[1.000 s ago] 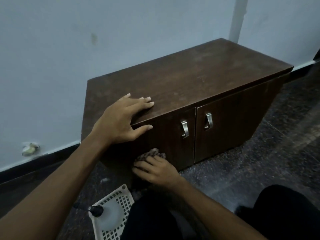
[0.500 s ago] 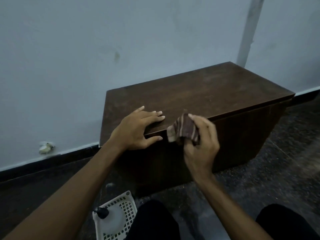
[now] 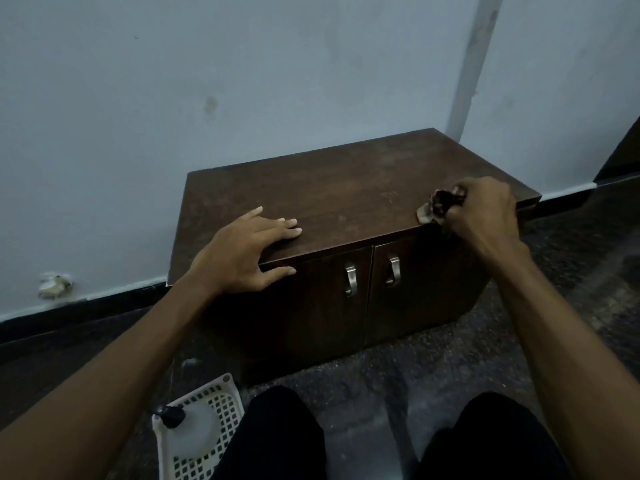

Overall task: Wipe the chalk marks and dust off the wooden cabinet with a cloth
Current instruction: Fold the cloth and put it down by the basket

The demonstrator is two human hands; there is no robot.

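Observation:
A low dark wooden cabinet (image 3: 339, 188) stands against the pale wall, with two doors and metal handles (image 3: 350, 279) on its front. Faint pale smudges and dust show on its top, toward the right. My left hand (image 3: 249, 252) lies flat on the front left edge of the top, fingers spread, thumb over the edge. My right hand (image 3: 485, 211) is bunched around a dark striped cloth (image 3: 437, 207) at the front right corner of the top. The cloth touches the wood there.
A white perforated plastic basket (image 3: 211, 455) holding a translucent bottle with a black cap (image 3: 172, 414) sits on the dark speckled floor at lower left. My knees in black trousers (image 3: 277, 438) are in front of the cabinet. A black skirting runs along the wall.
My right hand rose with the cloth from the lower left door, past the front edge, and now sits at the top's right corner. The left hand stayed in place.

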